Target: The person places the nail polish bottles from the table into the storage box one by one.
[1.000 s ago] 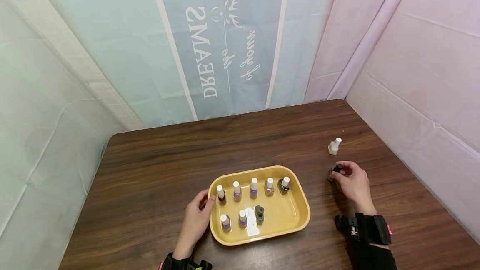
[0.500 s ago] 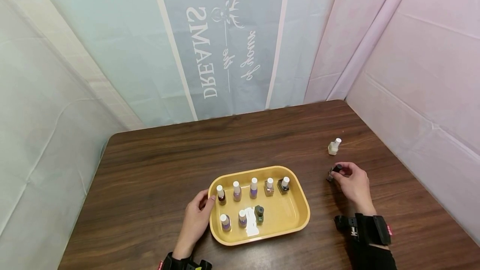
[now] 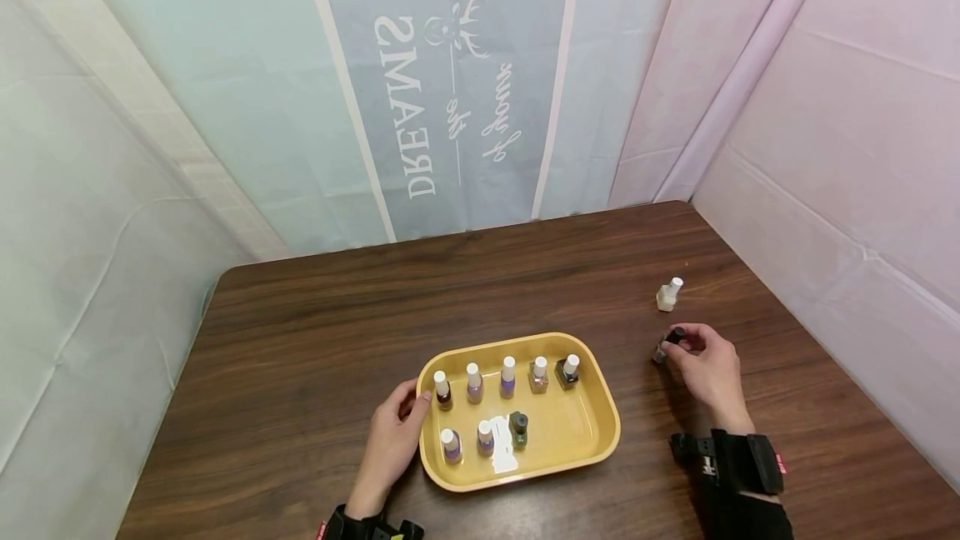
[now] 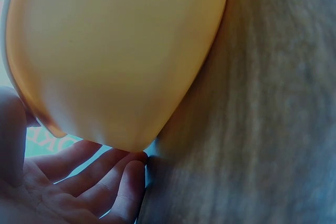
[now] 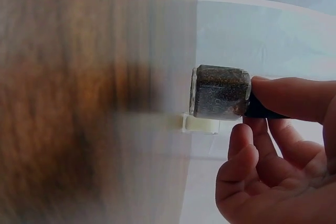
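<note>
In the head view, my right hand (image 3: 707, 367) pinches a nail polish bottle (image 5: 219, 93) by its black cap (image 5: 260, 107), between thumb and fingertips. The bottle is clear glass with dark, glittery polish, and is tilted in the head view. My left hand (image 3: 396, 430) grips the left end of a yellow tray (image 3: 573, 433), thumb on the rim and fingers against the outer wall. Inside the tray stand two rows of nail polish bottles, mostly white-capped, among them a purple one (image 3: 507, 377) and a dark green one (image 3: 519, 430). Up close, the left wrist view shows the tray's outside (image 4: 126, 61).
A pale cream nail polish bottle (image 3: 667, 296) with a white cap stands on the brown wooden table (image 3: 330, 340), just beyond my right hand. Printed curtain cloth (image 3: 465, 107) hangs along the table's back edge, with pale cloth on both sides.
The dark bottle has shifted very slightly left in the head view, with my right hand still pinching its cap. My left hand and the tray have stayed in place.
</note>
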The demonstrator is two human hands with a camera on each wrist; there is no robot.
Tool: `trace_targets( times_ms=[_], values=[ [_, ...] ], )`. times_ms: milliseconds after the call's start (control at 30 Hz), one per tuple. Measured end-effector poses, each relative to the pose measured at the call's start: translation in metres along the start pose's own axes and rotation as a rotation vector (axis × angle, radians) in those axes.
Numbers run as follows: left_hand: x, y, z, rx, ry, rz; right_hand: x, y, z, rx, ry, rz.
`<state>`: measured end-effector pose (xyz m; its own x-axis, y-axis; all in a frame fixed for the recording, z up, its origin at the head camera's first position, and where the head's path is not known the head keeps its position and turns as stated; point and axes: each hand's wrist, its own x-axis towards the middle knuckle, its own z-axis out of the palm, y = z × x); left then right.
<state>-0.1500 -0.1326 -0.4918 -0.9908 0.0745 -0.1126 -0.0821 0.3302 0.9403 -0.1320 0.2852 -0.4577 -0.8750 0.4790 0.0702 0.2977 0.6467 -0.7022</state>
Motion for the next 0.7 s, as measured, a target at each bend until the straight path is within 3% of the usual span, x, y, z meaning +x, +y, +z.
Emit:
trace_targets(
  times_ms=[700],
  values=[
    [-0.001,0.0,0.0,0.008,-0.007,-0.005,-0.009,-0.017,-0.004,0.012,0.062,-0.145]
  ],
)
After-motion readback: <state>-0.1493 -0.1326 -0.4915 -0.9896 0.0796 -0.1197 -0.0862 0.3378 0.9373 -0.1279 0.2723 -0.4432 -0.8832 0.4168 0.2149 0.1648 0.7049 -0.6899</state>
